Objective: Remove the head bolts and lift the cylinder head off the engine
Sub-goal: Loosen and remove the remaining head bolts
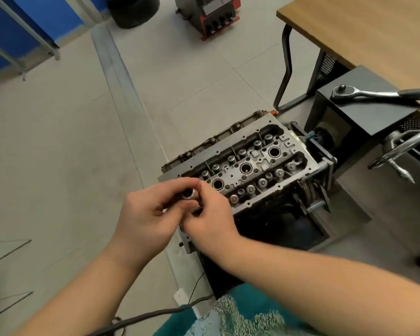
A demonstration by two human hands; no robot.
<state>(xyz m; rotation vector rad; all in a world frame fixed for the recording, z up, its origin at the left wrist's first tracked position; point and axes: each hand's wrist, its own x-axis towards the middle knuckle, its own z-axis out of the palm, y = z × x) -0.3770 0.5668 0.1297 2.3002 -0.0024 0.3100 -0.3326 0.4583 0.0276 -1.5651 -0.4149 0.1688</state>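
Observation:
The grey cylinder head [264,141] sits on top of the engine, which is mounted on a black stand, with valve springs and three round plug wells showing on its upper face. Over its near left end, my left hand [146,214] grips a small shiny socket [189,193] between thumb and fingers. My right hand [209,214] meets it from the right, fingertips pinching a small dark part just below the socket. Both hands hide the near corner of the head.
A ratchet wrench [369,93] lies on the black box [364,122] of the stand at right. A chrome crank handle [403,146] sticks out below it. A wooden table [364,32] stands at the back right. A black cable [155,314] runs across the tiled floor.

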